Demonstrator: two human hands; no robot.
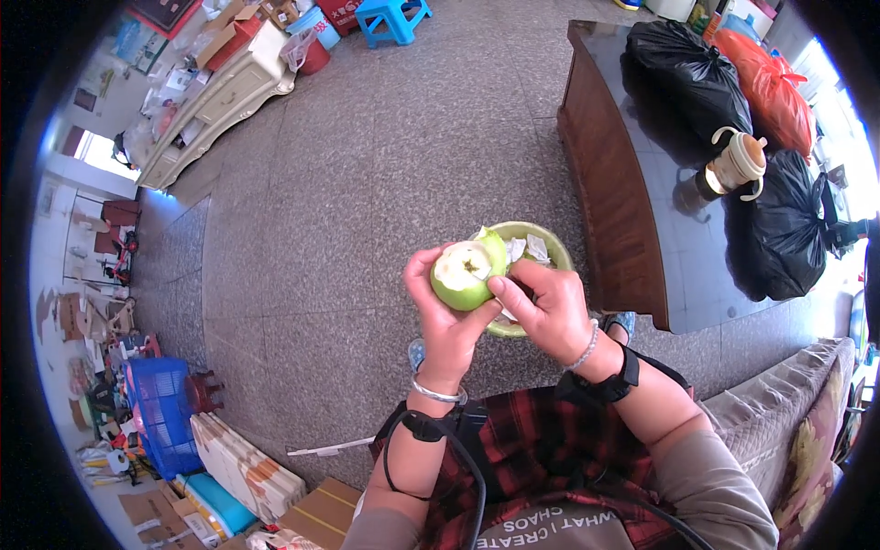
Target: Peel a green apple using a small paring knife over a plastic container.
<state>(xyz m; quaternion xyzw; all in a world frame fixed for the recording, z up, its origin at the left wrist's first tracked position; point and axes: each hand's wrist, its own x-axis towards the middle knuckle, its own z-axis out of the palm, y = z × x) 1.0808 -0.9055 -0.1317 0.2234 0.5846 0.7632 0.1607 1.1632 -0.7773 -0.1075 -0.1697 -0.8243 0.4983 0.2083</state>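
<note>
My left hand (447, 309) cups a green apple (462, 295), its top bared to pale flesh around the core. A strip of green peel (493, 246) stands up along the apple's right side. My right hand (543, 302) is closed against that side, its thumb at the edge of the peel. Most of a small peeling tool (483, 274) is hidden by the right fingers; only a thin grey edge shows. Below the hands a pale green waste bin (565, 251) holds crumpled white paper (536, 247).
At right, a dark wooden table (612, 206) bears black plastic bags (687, 75), a red bag (770, 89) and a two-handled baby bottle (739, 163). A sofa (770, 399) is at lower right. Blue baskets (158, 412) and cardboard (320, 512) lie at lower left; a blue stool (392, 20) stands ahead.
</note>
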